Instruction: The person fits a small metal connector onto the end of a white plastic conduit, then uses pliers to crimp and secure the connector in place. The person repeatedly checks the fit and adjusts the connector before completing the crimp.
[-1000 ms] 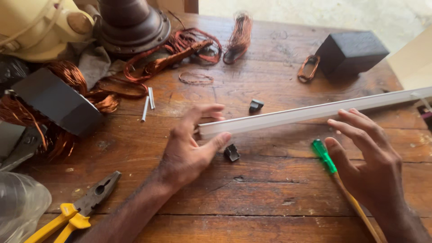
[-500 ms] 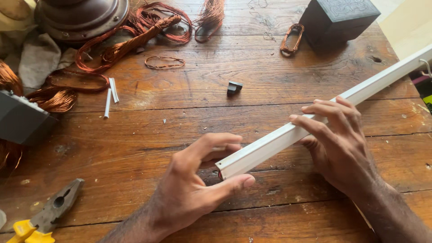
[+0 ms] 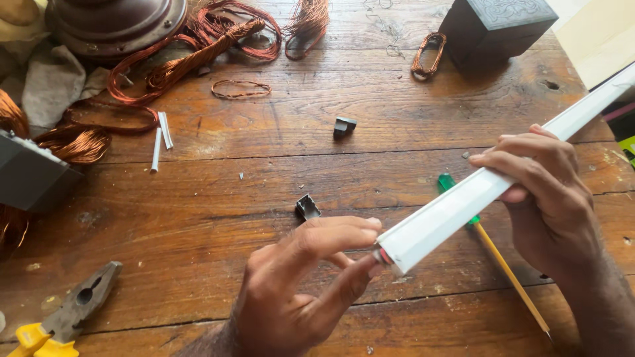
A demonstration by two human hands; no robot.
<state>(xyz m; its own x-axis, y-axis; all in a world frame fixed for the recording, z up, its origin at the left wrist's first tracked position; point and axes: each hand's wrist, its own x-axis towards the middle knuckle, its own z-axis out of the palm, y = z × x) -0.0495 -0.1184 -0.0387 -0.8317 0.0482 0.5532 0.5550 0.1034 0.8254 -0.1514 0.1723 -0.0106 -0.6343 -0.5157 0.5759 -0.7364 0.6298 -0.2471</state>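
Observation:
A long white rectangular channel (image 3: 463,205) slants from the upper right down to the middle of the wooden table (image 3: 218,205). My right hand (image 3: 542,192) grips it around its middle. My left hand (image 3: 304,284) pinches the near end of the channel between thumb and fingers, where a small red part shows. A screwdriver with a green and yellow handle (image 3: 503,264) lies on the table under the channel. Two small black end caps (image 3: 307,207) (image 3: 344,125) lie on the wood, the nearer one just above my left hand.
Copper wire coils (image 3: 192,59) and a dark round motor housing (image 3: 112,20) fill the upper left. A black box (image 3: 496,26) stands at the upper right, another dark block (image 3: 30,175) at the left. Yellow-handled pliers (image 3: 63,317) lie at the lower left. Two white tubes (image 3: 161,135) lie near the coils.
The channel has been drawn nearer and tilted more steeply. My left hand has moved to its near end and pinches it. My right hand has lifted the channel off the table, uncovering the screwdriver.

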